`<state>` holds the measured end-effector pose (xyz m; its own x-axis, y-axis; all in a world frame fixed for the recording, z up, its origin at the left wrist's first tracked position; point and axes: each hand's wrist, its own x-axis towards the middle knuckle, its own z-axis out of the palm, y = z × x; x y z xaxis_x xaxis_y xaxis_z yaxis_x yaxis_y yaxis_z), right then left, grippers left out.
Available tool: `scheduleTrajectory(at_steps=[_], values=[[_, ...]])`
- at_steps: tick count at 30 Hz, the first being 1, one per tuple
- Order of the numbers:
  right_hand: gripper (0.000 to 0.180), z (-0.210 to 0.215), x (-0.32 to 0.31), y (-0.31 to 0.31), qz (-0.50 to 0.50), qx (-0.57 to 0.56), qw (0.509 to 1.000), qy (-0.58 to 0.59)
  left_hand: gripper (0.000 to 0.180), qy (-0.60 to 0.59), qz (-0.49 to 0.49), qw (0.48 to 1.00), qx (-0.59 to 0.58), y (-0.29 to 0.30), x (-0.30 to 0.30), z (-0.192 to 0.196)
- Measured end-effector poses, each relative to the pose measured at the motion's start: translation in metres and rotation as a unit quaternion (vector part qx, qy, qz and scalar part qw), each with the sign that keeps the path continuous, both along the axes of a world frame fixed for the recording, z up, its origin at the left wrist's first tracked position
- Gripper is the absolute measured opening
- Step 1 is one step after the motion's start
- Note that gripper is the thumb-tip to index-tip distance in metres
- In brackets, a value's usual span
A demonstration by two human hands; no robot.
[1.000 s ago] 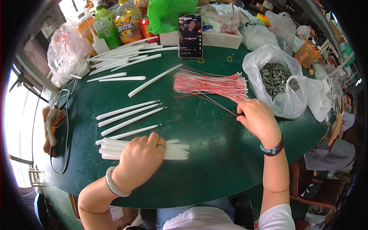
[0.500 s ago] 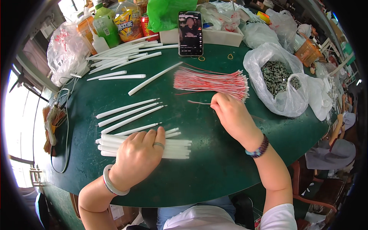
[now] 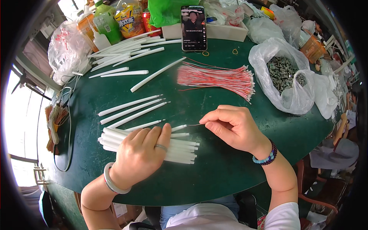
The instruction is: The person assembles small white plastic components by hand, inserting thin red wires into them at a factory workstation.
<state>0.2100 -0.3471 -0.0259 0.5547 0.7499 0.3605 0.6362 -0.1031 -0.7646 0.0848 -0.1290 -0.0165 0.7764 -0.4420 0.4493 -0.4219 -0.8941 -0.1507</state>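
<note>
My left hand [image 3: 143,151] is closed over a bundle of slim white tubes [image 3: 184,150], with one white tube [image 3: 179,128] sticking out past its fingertips to the right. Between thumb and forefinger, my right hand [image 3: 237,128] pinches a thin wire [image 3: 195,125]. The wire's free end meets the tip of that tube; whether it is inside cannot be made out. Beyond the bundle, several white tubes [image 3: 130,105] with thin wire ends lie side by side. Farther off is a bunch of red and white wires [image 3: 216,79].
A phone [image 3: 193,28] stands upright against a white box [image 3: 230,32] at the back. To the right sits a clear plastic bag [image 3: 264,76] of small dark parts. More white tubes [image 3: 122,53], bottles [image 3: 107,23] and a can stand at the back left. A cable [image 3: 68,134] runs down the left side.
My right hand has moved from beside the wire bunch toward me and left, bringing a wire to the tube's end. The tube now protrudes farther right from my left hand.
</note>
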Motion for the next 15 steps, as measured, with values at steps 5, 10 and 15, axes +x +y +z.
scheduleTrajectory(at_steps=[5, 10, 15], values=[[0.008, -0.0021, -0.0007, 0.0018, -0.001, 0.001, 1.0, -0.007, 0.048, 0.0, -0.001, 1.0, -0.006, -0.0002, -0.001, 0.0006], [0.008, -0.0049, -0.0008, 0.0027, 0.002, -0.001, 1.0, 0.008, 0.048, 0.002, -0.002, 1.0, -0.015, 0.0003, -0.0013, 0.0007], [0.008, -0.0047, -0.0013, 0.0027, 0.006, -0.001, 1.0, 0.019, 0.051, 0.054, 0.015, 0.998, -0.037, -0.0014, -0.0057, 0.0055]])
